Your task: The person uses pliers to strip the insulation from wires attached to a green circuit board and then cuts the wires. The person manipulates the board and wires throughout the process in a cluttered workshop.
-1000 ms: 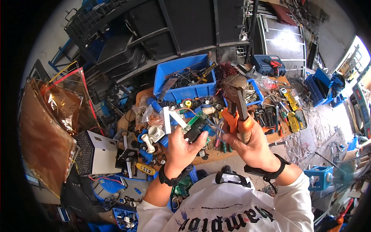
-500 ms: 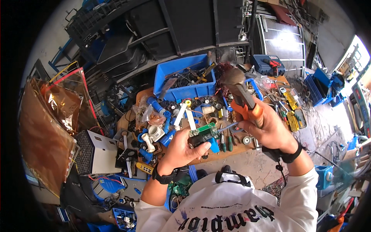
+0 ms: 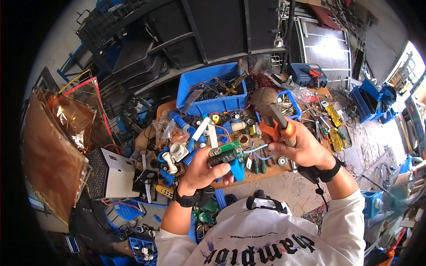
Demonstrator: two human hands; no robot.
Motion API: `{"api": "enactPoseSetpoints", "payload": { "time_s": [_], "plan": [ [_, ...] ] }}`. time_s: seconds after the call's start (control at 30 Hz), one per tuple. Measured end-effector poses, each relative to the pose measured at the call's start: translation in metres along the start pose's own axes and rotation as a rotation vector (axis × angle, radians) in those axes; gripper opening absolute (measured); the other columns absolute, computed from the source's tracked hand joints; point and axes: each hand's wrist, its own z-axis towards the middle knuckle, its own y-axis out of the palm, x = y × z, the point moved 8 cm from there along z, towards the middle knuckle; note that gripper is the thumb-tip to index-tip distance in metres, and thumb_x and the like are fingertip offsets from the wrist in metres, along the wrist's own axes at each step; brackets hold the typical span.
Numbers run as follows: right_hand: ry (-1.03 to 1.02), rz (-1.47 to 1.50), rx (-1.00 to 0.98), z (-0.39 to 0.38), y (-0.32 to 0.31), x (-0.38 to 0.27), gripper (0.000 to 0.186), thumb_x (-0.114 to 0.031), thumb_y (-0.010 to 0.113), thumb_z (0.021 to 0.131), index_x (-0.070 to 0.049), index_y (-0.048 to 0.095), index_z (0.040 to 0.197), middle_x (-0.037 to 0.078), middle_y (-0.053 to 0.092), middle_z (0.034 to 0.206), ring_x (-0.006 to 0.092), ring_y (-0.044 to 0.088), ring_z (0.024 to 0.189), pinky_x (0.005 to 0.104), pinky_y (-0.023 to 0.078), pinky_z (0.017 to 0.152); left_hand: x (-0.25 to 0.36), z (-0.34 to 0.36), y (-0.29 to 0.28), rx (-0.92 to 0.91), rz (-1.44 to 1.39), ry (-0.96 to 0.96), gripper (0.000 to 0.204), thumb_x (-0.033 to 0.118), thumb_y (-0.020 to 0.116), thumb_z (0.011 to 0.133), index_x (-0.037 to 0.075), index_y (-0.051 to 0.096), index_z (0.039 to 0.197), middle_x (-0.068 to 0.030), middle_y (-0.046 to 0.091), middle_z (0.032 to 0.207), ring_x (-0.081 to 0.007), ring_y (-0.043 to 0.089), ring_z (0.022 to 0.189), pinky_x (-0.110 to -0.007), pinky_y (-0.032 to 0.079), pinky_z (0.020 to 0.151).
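Note:
My left hand (image 3: 198, 172) grips a small green circuit board (image 3: 229, 147) with black and bright blue block parts on it, thumb along its near side. My right hand (image 3: 306, 150) is closed around a pair of pincers (image 3: 268, 101) with orange handles and a broad, rounded metal head that points away from me. Between the two hands runs a light blue wire (image 3: 255, 150), from the right side of the board to the fingertips of my right hand. Those fingertips seem to pinch the wire, though they partly hide its end. The pincers' jaws are apart from the board.
On the cluttered wooden bench (image 3: 266, 174) lie white and blue plastic pipe fittings (image 3: 177, 153) and several hand tools (image 3: 262, 165). Behind them stands a blue crate (image 3: 215, 105) of tools and scrap. A yellow bit case (image 3: 336, 139) and a red drill (image 3: 315, 75) are farther right.
Left hand and board have shifted slightly left and tilted. The pincers' head has swung a little lower. More of the blue wire shows between the hands.

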Motion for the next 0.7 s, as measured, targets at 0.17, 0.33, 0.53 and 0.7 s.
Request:
{"api": "enactPoseSetpoints", "payload": {
  "time_s": [0.17, 0.33, 0.53, 0.7],
  "plan": [
    [0.0, 0.102, 0.001, -0.002, 0.0, 0.001, 0.034, 0.003, 0.062, 0.086, -0.004, 0.05, 0.117, 0.0, 0.055, 0.096, 0.0091, 0.052, 0.087, 0.0266, 0.046, 0.08, -0.004, -0.001, -0.012, 0.204, 0.25, 0.149, 0.042, 0.028, 0.07, 0.084, -0.003, 0.058, 0.109, -0.0009, 0.059, 0.084, -0.0083, 0.057, 0.071, -0.023, 0.047, 0.064],
    [0.011, 0.199, 0.021, -0.002, 0.001, -0.008, 0.031, 0.004, 0.062, 0.086, -0.005, 0.049, 0.113, 0.0, 0.054, 0.094, 0.008, 0.053, 0.083, 0.0253, 0.051, 0.072, -0.018, 0.003, -0.009, 0.396, -0.022, 0.234, 0.043, 0.024, 0.069, 0.083, -0.001, 0.056, 0.116, 0.0031, 0.054, 0.089, -0.0044, 0.048, 0.076, -0.021, 0.041, 0.065],
    [-0.021, 0.188, 0.015, -0.009, 0.004, -0.013, 0.037, 0.005, 0.059, 0.087, -0.004, 0.048, 0.121, 0.001, 0.053, 0.093, 0.0076, 0.053, 0.08, 0.0246, 0.051, 0.069, -0.024, 0.005, 0.002, 0.505, -0.111, 0.346, 0.054, 0.018, 0.076, 0.08, 0.0, 0.05, 0.123, 0.0002, 0.058, 0.1, -0.0056, 0.054, 0.084, -0.021, 0.045, 0.072],
    [-0.016, 0.194, 0.068, -0.013, 0.008, -0.012, 0.037, 0.004, 0.058, 0.086, -0.004, 0.049, 0.121, 0.0, 0.053, 0.093, 0.0073, 0.05, 0.08, 0.0239, 0.045, 0.07, -0.024, 0.013, 0.009, 0.439, -0.201, 0.401, 0.059, 0.021, 0.08, 0.075, 0.001, 0.049, 0.121, -0.005, 0.06, 0.107, -0.0108, 0.058, 0.093, -0.025, 0.048, 0.081]
  ]
}}
